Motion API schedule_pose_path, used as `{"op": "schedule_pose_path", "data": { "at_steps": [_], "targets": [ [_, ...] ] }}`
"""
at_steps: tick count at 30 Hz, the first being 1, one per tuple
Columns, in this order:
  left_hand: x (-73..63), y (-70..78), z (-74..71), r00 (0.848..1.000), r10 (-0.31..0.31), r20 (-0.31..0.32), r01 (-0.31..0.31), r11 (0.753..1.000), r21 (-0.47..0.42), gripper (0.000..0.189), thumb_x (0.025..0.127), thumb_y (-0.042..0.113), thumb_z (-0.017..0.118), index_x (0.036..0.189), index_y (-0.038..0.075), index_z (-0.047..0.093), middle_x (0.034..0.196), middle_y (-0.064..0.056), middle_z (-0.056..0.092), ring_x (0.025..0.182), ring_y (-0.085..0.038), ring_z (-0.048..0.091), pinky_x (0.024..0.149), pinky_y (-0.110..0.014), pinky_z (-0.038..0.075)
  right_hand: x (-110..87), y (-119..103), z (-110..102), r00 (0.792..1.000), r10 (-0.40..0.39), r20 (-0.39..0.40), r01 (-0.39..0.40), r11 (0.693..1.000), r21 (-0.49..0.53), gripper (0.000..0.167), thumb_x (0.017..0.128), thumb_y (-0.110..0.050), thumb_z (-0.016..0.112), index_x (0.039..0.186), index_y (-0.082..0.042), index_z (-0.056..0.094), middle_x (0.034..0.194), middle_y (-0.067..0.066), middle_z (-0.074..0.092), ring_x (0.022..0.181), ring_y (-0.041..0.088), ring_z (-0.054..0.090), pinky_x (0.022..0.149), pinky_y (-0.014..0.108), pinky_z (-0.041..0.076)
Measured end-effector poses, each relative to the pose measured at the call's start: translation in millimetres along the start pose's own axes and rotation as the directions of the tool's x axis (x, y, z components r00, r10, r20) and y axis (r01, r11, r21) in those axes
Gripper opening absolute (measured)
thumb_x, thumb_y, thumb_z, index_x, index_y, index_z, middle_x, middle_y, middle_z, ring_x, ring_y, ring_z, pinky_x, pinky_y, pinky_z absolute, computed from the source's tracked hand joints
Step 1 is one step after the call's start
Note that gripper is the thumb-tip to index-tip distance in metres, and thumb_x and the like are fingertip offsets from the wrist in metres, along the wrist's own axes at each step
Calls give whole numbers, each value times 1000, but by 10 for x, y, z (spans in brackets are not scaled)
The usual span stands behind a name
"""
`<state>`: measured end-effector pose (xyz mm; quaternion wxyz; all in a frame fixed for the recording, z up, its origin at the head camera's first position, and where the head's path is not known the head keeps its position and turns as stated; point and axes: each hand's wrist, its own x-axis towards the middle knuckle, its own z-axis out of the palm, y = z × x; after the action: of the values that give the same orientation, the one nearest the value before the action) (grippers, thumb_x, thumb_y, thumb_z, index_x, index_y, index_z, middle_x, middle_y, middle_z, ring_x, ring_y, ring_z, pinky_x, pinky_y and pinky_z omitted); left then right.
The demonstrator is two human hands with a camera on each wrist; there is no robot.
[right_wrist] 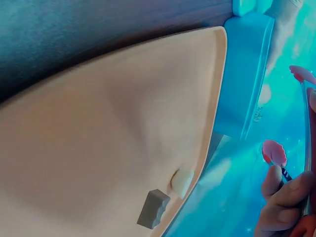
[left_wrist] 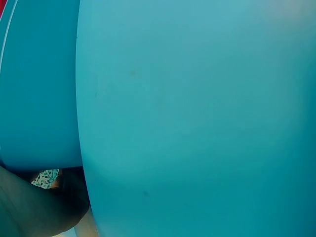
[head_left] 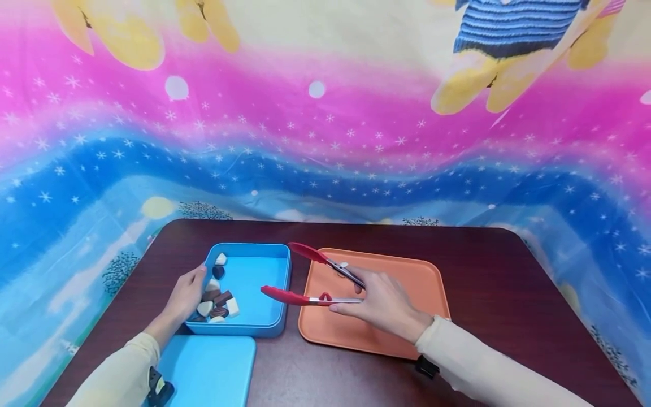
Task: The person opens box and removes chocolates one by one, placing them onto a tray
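My left hand (head_left: pixel 185 294) holds the left wall of an open blue box (head_left: pixel 258 278). Chocolate pieces (head_left: pixel 220 311), dark, white and striped, lie bunched along the box's left side. In my right hand (head_left: pixel 383 299) is a pair of tongs (head_left: pixel 290 296) with red tips and metal arms. The tips are spread wide, with nothing between them, over the box's right wall and the tray's left edge. Beneath that hand lies an orange tray (head_left: pixel 325 328). The right wrist view shows a white piece (right_wrist: pixel 182 183) and a brown piece (right_wrist: pixel 153 209) near the tray's rim.
A flat blue lid (head_left: pixel 213 362) lies in front of the box, close to its near wall. The dark wooden table (head_left: pixel 488 294) extends to the right of the tray. A patterned cloth (head_left: pixel 325 130) hangs behind the table and along its sides.
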<state>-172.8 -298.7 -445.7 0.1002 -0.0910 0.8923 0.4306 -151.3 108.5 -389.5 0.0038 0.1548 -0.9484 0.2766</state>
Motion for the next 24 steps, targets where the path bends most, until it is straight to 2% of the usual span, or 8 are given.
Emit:
{"op": "schedule_pose_path", "data": {
  "at_steps": [2,4,9,11,18,24],
  "targets": [
    [-3,-12,5,1000,4,2,-4,1000,0,73,109,52,12,161,1,10,166,-29,16,153,-52,17,121,-68,21,18,-16,19,1000,-7,2,7,1000,1,79,70,-65,84,135,-25,65,66,-11,51,52,6,41,46,23,29],
    [-5,-19,6,1000,6,1,-6,1000,1,72,109,52,12,161,1,10,166,-29,17,152,-52,17,121,-68,22,43,-36,36,1000,-19,1,19,1000,-4,69,70,-66,83,123,-25,68,65,-10,50,52,6,41,46,23,29],
    [3,-16,-10,1000,14,-7,-14,1000,-1,73,109,52,12,161,1,10,166,-29,15,153,-52,16,121,-69,20,103,-104,64,999,-42,14,42,999,-9,66,69,-72,80,116,-27,68,63,-9,49,51,7,42,45,24,31],
    [7,-15,-12,1000,14,-6,-14,1000,-3,72,109,52,12,161,2,9,167,-28,15,153,-52,15,121,-69,20,122,-126,75,999,-38,22,38,999,-11,72,69,-72,80,122,-25,67,63,-9,50,51,8,42,46,24,32],
    [47,-19,-9,999,27,-18,-26,999,24,71,110,50,11,161,0,10,166,-28,15,153,-51,15,122,-67,19,188,-194,119,998,-39,46,39,999,-13,75,70,-66,83,128,-21,67,67,-7,52,54,9,45,47,26,34],
    [52,-19,-9,999,37,-14,-37,999,13,71,110,50,13,161,1,12,166,-28,17,153,-51,17,121,-68,21,274,-260,165,995,-76,56,79,996,-50,67,70,-70,80,118,-25,67,67,-7,53,53,9,45,45,26,36]
  ]
}}
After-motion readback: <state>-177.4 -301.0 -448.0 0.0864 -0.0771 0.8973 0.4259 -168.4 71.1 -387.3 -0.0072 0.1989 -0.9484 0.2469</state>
